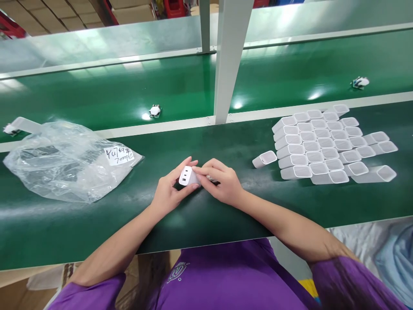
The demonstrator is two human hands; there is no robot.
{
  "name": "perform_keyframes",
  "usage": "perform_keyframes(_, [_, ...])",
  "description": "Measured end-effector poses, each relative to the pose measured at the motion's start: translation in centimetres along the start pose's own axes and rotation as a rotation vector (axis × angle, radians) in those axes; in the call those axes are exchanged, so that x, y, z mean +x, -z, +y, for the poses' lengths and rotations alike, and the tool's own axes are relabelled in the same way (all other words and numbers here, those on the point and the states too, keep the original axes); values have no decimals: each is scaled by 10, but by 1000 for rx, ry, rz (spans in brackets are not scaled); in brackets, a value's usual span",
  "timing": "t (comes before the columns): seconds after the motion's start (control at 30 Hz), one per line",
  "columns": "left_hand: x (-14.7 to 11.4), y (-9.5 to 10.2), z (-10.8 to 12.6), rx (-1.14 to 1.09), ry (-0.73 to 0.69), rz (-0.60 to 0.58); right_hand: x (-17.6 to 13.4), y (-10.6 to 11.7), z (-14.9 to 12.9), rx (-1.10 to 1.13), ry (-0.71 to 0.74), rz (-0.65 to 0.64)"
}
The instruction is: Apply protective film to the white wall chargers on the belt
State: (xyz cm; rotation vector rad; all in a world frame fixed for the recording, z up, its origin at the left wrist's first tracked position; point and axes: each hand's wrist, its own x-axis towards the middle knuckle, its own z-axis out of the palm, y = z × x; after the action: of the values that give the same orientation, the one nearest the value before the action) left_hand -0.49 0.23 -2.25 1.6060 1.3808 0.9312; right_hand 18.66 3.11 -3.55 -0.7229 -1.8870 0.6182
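A white charger with several port openings on its end face is held above the green bench. My left hand is closed around it, thumb below and fingers behind. My right hand is closed too, with its fingertips pinching the charger's right side. Something small and pale shows under the curled right fingers; I cannot make out what it is. To the right of my hands, one open white plastic sleeve lies on its side, apart from a group of similar sleeves.
A clear plastic bag with a handwritten label lies at the left. Behind the bench runs a green conveyor belt carrying small white-topped parts. A grey upright post stands beyond my hands. The bench's front edge is close to my body.
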Motion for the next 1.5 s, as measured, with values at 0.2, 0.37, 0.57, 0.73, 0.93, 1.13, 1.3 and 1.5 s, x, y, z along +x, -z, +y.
perform_keyframes(0.2, [5, 0, 1, -133, 50, 67, 3, 2, 0, 454, -372, -285])
perform_keyframes(0.37, [6, 4, 4, -95, 26, 149, 3, 6, -4, 534, -497, -463])
perform_keyframes(0.57, [9, 6, 3, -162, 51, 152, 4, 7, -7, 578, -504, -491])
perform_keyframes(0.73, [12, 5, 4, -425, 221, 8, 12, 9, -4, 735, -621, -224])
perform_keyframes(0.93, [9, 0, 5, -531, 300, -98, 8, 2, -2, 637, -596, -31])
perform_keyframes(1.13, [3, -6, 1, -521, 332, -225, -1, -4, -15, 225, -223, -74])
perform_keyframes(1.3, [2, -9, 3, -516, 312, -245, -2, -6, -14, 141, -190, -96])
perform_keyframes(1.5, [1, -9, 1, -481, 291, -243, -6, -8, -10, 76, -162, -124])
